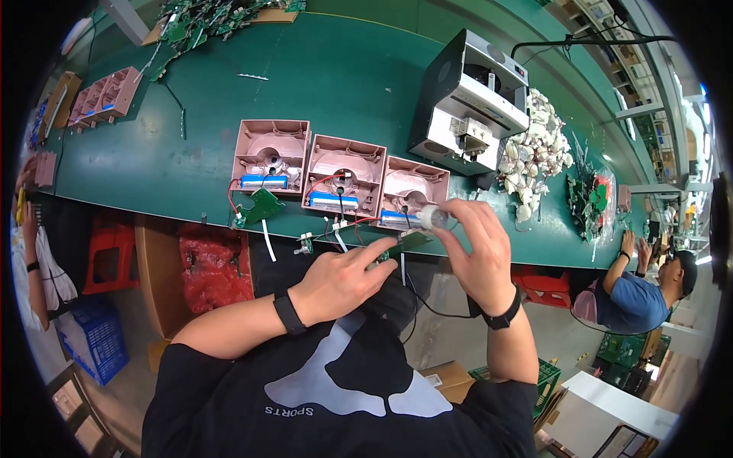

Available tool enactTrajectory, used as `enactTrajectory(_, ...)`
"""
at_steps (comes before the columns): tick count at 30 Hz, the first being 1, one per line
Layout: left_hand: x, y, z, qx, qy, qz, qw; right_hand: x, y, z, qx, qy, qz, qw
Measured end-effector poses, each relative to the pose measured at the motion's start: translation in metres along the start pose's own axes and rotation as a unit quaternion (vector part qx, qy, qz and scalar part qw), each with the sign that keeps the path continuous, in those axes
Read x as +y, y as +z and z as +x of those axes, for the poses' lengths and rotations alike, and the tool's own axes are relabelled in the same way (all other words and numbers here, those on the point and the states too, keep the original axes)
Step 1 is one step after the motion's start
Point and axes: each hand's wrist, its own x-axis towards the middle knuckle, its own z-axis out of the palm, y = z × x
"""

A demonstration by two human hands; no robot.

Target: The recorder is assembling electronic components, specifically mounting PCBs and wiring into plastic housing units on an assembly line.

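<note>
Three pink plastic housings [272,128] stand in a row along the table's near edge, each with a blue cylindrical battery [263,182] and thin wires inside. My right hand [482,248] pinches a small round part [436,217], whitish with a clear-looking rim, over the front corner of the rightmost housing [418,169]. Lower and to the left, my left hand [345,276] has its thumb and index finger closed around a green circuit board [382,258], partly hidden by the fingers. Another green board [263,204] hangs by wires from the leftmost housing.
Behind the housings to the right stands a black and silver machine [475,107], beside a heap of white round wired parts [534,153]. Circuit boards [200,21] are piled at the far left. More pink housings [104,97] sit leftward. A co-worker [637,294] works at the right.
</note>
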Motion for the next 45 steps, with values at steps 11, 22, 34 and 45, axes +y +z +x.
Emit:
enactTrajectory(11,-0.012,0.009,0.000,-0.003,0.024,0.070,0.997,0.013,0.023,0.020,-0.088,-0.119,-0.074,0.986)
enactTrajectory(22,-0.010,-0.003,0.001,-0.024,0.035,0.059,0.997,0.022,0.029,0.021,-0.118,-0.195,-0.161,0.960)
enactTrajectory(34,-0.004,-0.013,-0.008,0.030,-0.001,-0.063,0.998,0.016,0.022,0.027,-0.156,-0.222,-0.163,0.949)
enactTrajectory(45,-0.020,-0.077,-0.011,0.017,-0.242,-0.662,0.709,-0.044,0.019,0.024,0.013,-0.141,0.027,0.990)
